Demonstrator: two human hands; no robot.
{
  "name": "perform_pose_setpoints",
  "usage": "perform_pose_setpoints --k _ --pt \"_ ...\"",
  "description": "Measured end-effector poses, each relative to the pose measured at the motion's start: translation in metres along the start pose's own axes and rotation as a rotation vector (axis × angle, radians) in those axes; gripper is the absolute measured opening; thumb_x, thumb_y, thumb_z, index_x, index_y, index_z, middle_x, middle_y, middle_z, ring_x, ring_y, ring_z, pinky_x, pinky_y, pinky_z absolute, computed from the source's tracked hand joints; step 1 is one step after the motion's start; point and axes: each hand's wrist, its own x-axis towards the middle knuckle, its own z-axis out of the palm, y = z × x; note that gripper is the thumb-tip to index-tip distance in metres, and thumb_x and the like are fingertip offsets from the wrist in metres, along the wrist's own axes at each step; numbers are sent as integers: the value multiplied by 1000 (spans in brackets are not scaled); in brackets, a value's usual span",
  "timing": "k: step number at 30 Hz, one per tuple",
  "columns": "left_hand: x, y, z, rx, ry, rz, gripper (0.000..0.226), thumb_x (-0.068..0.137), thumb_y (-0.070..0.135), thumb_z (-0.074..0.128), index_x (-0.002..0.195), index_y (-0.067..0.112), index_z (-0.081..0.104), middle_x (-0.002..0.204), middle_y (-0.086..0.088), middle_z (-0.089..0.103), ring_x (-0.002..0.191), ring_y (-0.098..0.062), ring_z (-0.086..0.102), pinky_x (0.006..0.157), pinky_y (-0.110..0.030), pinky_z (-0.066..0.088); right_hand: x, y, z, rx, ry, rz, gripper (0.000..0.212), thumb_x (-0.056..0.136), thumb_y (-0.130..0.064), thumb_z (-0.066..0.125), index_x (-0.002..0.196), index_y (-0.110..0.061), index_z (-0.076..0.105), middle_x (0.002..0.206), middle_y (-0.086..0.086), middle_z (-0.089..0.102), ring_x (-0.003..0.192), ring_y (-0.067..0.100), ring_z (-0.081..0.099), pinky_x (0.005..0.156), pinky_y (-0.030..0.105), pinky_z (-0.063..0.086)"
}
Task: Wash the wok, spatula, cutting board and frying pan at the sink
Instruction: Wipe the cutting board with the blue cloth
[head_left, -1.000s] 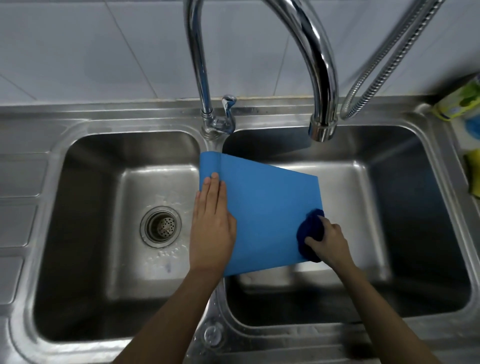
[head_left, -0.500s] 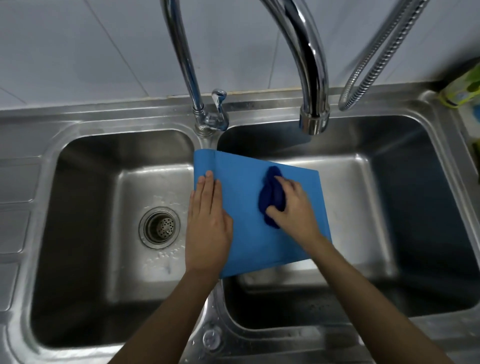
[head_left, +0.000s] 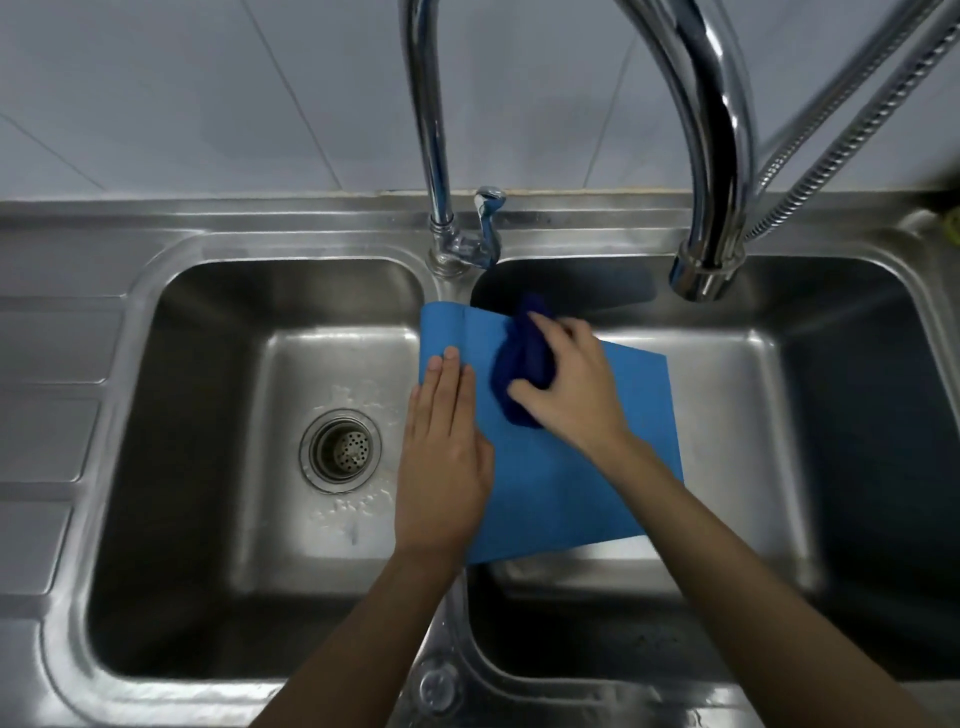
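R hand (head_left: 569, 384) rubs cloth (head_left: 522, 364) on cutting board (head_left: 587, 483).

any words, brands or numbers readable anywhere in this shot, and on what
None can be read.
The blue cutting board, the dark blue cloth, the faucet and the sink bear no visible text.
The green object at the right edge is cut off by the frame; no print shows.

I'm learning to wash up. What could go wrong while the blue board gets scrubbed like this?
The cutting board lies across the sink divider, mostly over the right basin. Only the flat left hand presses it down, so hard rubbing might tip or slide it in. The right hand scrubs with the dark cloth at the far edge, where the cloth could slip off.
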Motion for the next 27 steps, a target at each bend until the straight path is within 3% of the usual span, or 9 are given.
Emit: perform_pose_setpoints --k 3,6,9,12,15,20,24,27 --pt "0 0 2 7 4 -3 54 89 4 37 143 -2 38 155 -14 29 146 -23 20 118 -45 24 12 -12 3 6 1 -104 82 62 -50 51 138 -20 45 128 4 44 113 25 46 93 34 43" --pt "2 1 3 4 10 -3 53 90 5 36 142 -3 39 155 -14 29 146 -24 20 118 -45 23 20 25 -3 -24 15 -72 79 62 -50 50 135 -20 48 123 8 50 110 28 48 92 36 43" --pt "1 0 3 -5 10 -2 53 89 7 36 141 -4 41 154 -15 30 146 -25 21 117 -46 24 19 88 -16 -65 15 213 77 62 -48 53 132 -15 51 119 18 55 110 35 51 92 35 42" --pt "1 0 3 0 11 2 53 90 8 34 141 -3 42 154 -15 32 145 -25 22 117 -44 24 -5 139 -30 -105 -43 519 64 77 -37 61 131 -6 46 123 26 49 108 44 52 92 42 43" --pt "2 -1 3 8 5 -5 54 90 10 31 141 -3 41 154 -15 31 145 -25 22 117 -43 22 -38 139 -24 -123 -68 630 62 84 -27 63 136 -4 39 129 27 42 108 46 50 91 44 43" --pt "-1 -2 3 17 -16 10 54 91 9 31 143 -2 38 155 -15 28 146 -26 21 119 -43 20 -99 63 -6 -89 -39 459 76 69 -42 54 134 -3 44 125 23 46 106 38 50 91 37 40" --pt "0 0 0 30 -61 5 50 93 13 35 142 1 42 156 -14 25 146 -26 18 120 -43 18 -145 11 5 -60 -168 122 75 72 -27 60 142 -11 38 139 11 38 119 26 42 103 35 37" --pt "-1 -2 -10 127 -162 112 50 96 21 35 142 4 42 157 -15 25 147 -29 17 118 -46 22 -160 14 2 -68 -203 -6 74 72 -26 60 142 -16 38 143 6 37 125 22 41 107 30 32"
